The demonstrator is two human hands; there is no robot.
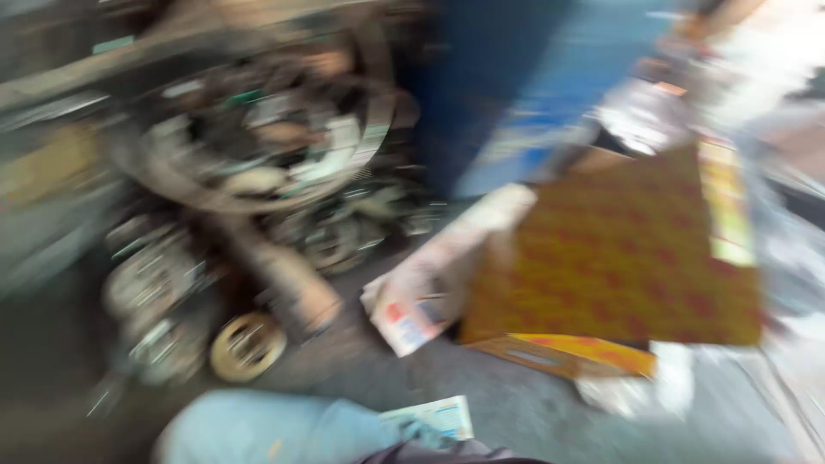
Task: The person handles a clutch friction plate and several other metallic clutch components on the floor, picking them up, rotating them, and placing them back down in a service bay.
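Grey concrete floor (481, 404), smeared by heavy motion blur.
No hand shows, so the state of the fingers cannot be told. One flattened yellow-and-red cardboard box (619, 258) lies right of centre, beside a heap of round metal parts (249, 198) too blurred to count; a pale-blue denim knee (275, 430) is cut off below.

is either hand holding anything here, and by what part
Neither hand is in view in this blurred frame, so no hold can be seen. The yellow and red cardboard box and round metal parts lie on the floor.
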